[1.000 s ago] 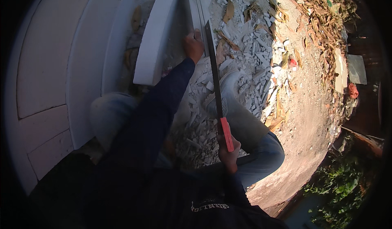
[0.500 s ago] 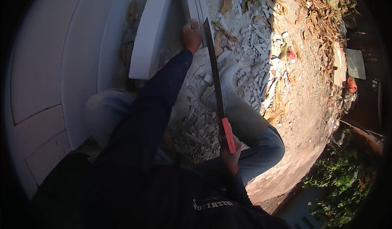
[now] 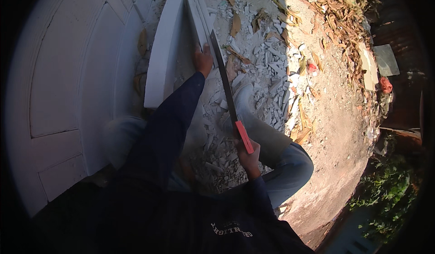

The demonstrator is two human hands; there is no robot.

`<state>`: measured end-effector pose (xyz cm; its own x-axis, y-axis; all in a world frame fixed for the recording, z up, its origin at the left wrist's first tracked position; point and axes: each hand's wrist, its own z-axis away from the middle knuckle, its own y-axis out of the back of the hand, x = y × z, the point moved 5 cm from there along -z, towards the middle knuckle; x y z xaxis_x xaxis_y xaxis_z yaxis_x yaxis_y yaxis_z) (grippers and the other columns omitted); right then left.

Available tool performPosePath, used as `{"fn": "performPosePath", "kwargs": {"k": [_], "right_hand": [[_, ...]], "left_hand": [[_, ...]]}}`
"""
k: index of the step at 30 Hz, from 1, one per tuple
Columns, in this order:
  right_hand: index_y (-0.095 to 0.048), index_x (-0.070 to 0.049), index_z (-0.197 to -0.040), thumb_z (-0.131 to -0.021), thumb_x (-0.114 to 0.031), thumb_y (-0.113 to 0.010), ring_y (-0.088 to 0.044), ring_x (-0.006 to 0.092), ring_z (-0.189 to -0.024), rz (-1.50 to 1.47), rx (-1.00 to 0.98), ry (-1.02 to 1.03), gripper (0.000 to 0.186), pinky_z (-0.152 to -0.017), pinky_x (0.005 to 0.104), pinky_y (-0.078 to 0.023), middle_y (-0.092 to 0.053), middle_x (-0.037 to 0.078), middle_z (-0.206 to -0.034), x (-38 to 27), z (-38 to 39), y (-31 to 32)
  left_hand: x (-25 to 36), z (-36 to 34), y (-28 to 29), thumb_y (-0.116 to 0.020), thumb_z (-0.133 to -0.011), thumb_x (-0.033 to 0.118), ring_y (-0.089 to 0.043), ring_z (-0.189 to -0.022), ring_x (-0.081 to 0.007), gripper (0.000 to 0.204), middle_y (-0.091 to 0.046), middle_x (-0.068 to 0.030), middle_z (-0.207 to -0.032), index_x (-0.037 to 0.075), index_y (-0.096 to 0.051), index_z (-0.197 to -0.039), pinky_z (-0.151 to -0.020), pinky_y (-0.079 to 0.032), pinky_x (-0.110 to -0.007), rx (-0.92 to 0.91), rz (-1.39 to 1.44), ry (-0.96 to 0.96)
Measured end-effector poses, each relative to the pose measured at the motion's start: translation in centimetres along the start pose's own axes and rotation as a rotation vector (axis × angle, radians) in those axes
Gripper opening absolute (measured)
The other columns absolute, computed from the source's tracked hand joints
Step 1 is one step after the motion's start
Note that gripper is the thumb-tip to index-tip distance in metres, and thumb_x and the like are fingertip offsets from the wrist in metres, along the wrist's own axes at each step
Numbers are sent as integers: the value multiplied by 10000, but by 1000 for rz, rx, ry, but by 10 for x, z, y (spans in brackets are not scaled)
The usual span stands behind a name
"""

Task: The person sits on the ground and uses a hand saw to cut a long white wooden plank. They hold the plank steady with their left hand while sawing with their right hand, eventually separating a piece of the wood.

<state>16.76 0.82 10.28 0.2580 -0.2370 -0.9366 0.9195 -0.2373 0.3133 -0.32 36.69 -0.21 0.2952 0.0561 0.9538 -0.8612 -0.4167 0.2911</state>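
Observation:
My left hand is closed around the near end of a long white strip, thumb and fingers on its sides. This strip has lengthwise grooves and runs away from me toward the top. In my right hand is the red handle of a handsaw. Its long dark blade slants forward and left, and the tip reaches the strip's right side just beyond my left hand. Whether the teeth bite into the strip cannot be made out. A thick white block lies left of my left hand.
White broken chips cover the ground around my shoe. Pale panelled boards stand on the left. Sunlit concrete with dry leaves lies to the right, and a green plant grows at lower right.
My right hand has pushed the saw forward, away from me, along the strip's right side. My left hand keeps its hold on the strip. The whole view has shifted slightly.

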Motion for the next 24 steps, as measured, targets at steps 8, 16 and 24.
{"fn": "performPosePath", "kwargs": {"k": [8, 16, 24], "right_hand": [[-670, 54, -946, -925, -167, -694, -431, 50, -663, -24, -27, 15, 223, -576, 271, -396, -527, -33, -680, -5, 0, 10], [-650, 42, -888, -930, -156, -688, -417, 55, -656, -41, -29, 9, 206, -572, 277, -389, -500, -34, -667, -2, 2, 9], [-610, 43, -834, -958, -162, -670, -441, 71, -657, -69, -74, -23, 247, -580, 299, -401, -515, -14, -666, -17, 39, -17]], "left_hand": [[-6, 69, 5, -716, -870, 508, -437, -1384, -389, 1016, -360, -277, -1541, -100, -219, -1515, -1143, -358, -397, -92, 638, 1002], [-67, 74, -25, -912, -645, 95, -568, -1147, -247, 794, -562, -176, -1241, -75, -473, -1284, -962, -479, -372, -359, 216, 226], [-125, 83, -4, -597, -911, 282, -465, -1212, -361, 486, -483, -176, -1302, 37, -499, -1319, -992, -429, -572, -243, 1428, 923]]}}
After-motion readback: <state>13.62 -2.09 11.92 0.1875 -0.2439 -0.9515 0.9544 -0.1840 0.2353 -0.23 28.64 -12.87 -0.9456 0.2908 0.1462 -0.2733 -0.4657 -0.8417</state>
